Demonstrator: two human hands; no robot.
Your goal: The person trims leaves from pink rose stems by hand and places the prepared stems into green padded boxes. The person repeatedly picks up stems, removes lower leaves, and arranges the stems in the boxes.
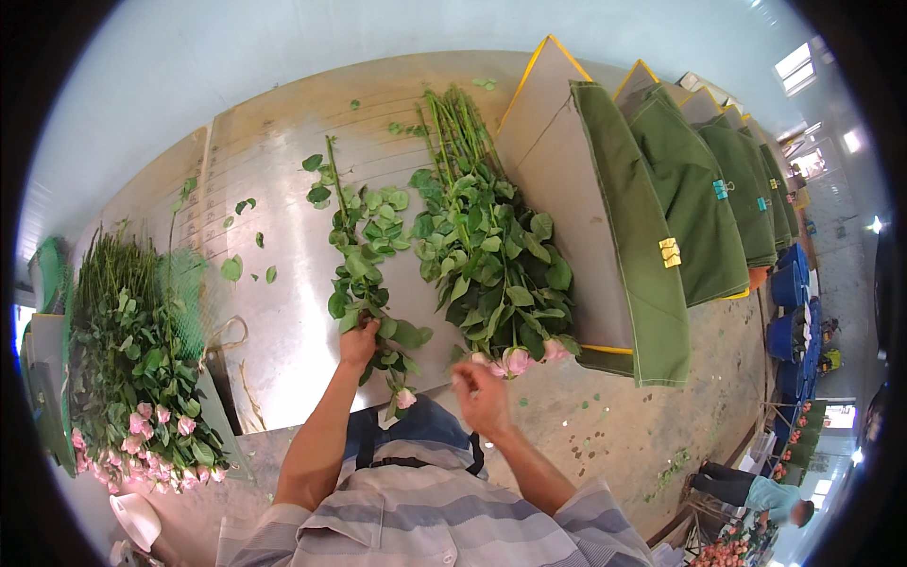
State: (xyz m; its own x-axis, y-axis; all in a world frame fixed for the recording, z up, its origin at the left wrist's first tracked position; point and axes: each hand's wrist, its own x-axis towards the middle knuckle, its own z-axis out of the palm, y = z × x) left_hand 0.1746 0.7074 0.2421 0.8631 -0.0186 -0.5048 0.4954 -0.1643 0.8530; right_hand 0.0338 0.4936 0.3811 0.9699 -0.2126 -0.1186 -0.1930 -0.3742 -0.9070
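Observation:
My left hand (359,343) grips a leafy rose stem over the metal worktable (283,347). The rose's pale pink bloom (405,398) points towards my body, and its bare stem end (330,152) points away. My right hand (483,398) hovers past the table's near edge with fingers half curled and apart, and I see nothing in it. Just beyond it are the pink blooms (517,360) of a bundle of roses (496,248), which lies stems away from me. Loose leaves (386,216) lie between the single rose and the bundle.
Green cloth-covered dividers (631,234) with binder clips stand at the right. A large pile of pink roses (127,340) rests on green netting (183,305) at the left. Blue buckets (783,340) line the far right, where another person (758,492) stands near more flowers.

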